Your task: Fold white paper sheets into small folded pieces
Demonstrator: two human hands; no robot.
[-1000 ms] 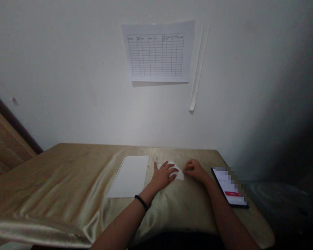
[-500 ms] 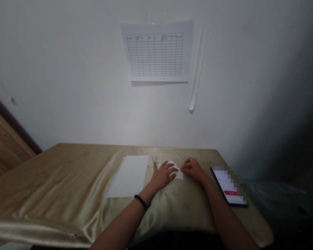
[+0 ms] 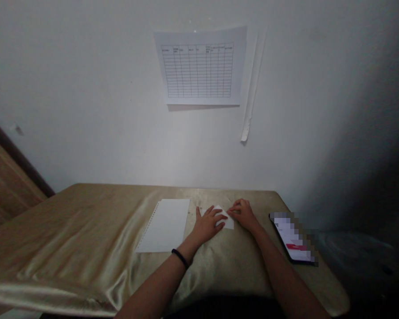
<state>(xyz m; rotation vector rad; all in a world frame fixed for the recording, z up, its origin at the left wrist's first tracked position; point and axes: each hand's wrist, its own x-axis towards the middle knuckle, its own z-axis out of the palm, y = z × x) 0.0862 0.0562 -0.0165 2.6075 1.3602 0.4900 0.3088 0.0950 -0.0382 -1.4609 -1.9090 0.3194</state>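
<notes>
A small folded piece of white paper (image 3: 228,220) lies on the gold satin cloth of the table (image 3: 86,235). My left hand (image 3: 206,225) lies flat on the paper's left part, fingers spread, a black band on the wrist. My right hand (image 3: 242,212) has its fingers curled and pressed together on the paper's right edge, close to the left fingertips.
A stack of white perforated sheets (image 3: 165,224) lies left of my hands. A phone (image 3: 293,243) with a lit screen rests near the table's right edge. A printed table sheet (image 3: 199,66) and a strip of peeling tape (image 3: 251,102) hang on the wall behind.
My right hand has slid leftward and slightly away along the folded paper, closing up to the left fingertips. The left hand has stayed in place.
</notes>
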